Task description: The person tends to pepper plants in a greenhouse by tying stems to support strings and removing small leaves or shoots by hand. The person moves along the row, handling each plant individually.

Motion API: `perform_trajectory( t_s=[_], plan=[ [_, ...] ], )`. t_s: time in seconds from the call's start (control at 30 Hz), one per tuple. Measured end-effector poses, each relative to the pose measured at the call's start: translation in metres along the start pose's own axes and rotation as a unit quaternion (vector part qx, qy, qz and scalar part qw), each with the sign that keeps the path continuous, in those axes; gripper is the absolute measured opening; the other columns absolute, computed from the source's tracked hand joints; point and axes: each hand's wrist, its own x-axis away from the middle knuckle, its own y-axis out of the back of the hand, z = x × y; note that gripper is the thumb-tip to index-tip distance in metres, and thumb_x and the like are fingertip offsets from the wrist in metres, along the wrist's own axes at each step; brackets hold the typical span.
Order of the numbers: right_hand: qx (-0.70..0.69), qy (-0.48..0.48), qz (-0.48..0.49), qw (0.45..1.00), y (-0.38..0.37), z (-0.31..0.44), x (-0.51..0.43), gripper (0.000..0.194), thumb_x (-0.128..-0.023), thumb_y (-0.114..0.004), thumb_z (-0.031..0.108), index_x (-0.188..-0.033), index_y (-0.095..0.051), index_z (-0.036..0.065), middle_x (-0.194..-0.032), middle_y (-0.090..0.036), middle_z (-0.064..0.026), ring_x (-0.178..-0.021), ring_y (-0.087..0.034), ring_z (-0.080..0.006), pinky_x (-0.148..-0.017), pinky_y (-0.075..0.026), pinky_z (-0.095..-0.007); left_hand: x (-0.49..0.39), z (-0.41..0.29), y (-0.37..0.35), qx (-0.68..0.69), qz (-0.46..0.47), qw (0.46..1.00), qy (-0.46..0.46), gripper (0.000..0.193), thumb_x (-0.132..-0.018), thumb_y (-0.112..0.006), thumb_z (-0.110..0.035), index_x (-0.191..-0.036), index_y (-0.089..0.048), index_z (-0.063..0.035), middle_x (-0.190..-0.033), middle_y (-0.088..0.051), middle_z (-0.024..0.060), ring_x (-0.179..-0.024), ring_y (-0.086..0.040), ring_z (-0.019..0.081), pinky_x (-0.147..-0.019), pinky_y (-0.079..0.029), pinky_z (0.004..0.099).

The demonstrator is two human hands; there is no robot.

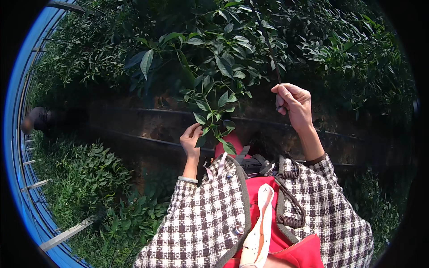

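Note:
My left hand (191, 138), with a pale bangle at its wrist, is at the left edge of a leafy pepper-like plant shoot (214, 117). Its thumb and fingers are drawn together beside the leaves; whether they pinch a stem is hidden. To the right and higher up, my right hand (291, 100) holds the lower end of a thin dark cord or strip (266, 37) between thumb and fingers. From there the strip runs up into the foliage. The shoot hangs towards me between both hands, its lowest leaves over my clothing.
Dense green plants (100, 50) fill the far side, with more plants (90, 181) at lower left. Thin dark pipes or hoses (150, 140) run along the soil. A person (37, 119) is at the far left, near blue sheeting (13, 110) and a pale beam (67, 234).

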Motion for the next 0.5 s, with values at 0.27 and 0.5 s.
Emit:
perform_trajectory(
  t_s=[0.27, 0.5],
  plan=[
    [0.006, 0.009, 0.025, 1.000, 0.000, 0.007, 0.002, 0.021, -0.099, -0.065, 0.017, -0.092, -0.073, -0.001, -0.062, -0.054, 0.0036, -0.052, -0.047, -0.0031, -0.045, -0.037, -0.0182, -0.011, -0.021, -0.077, 0.105, -0.025, 0.968, -0.224, 0.021, -0.090, -0.068, 0.006, -0.111, -0.069, 0.0041, -0.107, -0.069, 0.0092, -0.090, -0.066, 0.0149, -0.080, -0.055, 0.0277],
    [0.015, 0.014, 0.018, 1.000, -0.004, 0.007, 0.011, 0.018, -0.099, -0.065, 0.015, -0.091, -0.073, 0.001, -0.063, -0.056, 0.0044, -0.052, -0.047, -0.0020, -0.045, -0.037, -0.0174, -0.036, -0.039, -0.082, -0.186, 0.043, 0.899, -0.393, 0.017, -0.089, -0.062, 0.010, -0.105, -0.067, 0.0041, -0.107, -0.070, 0.0102, -0.086, -0.067, 0.0154, -0.077, -0.054, 0.0259]
  ],
)
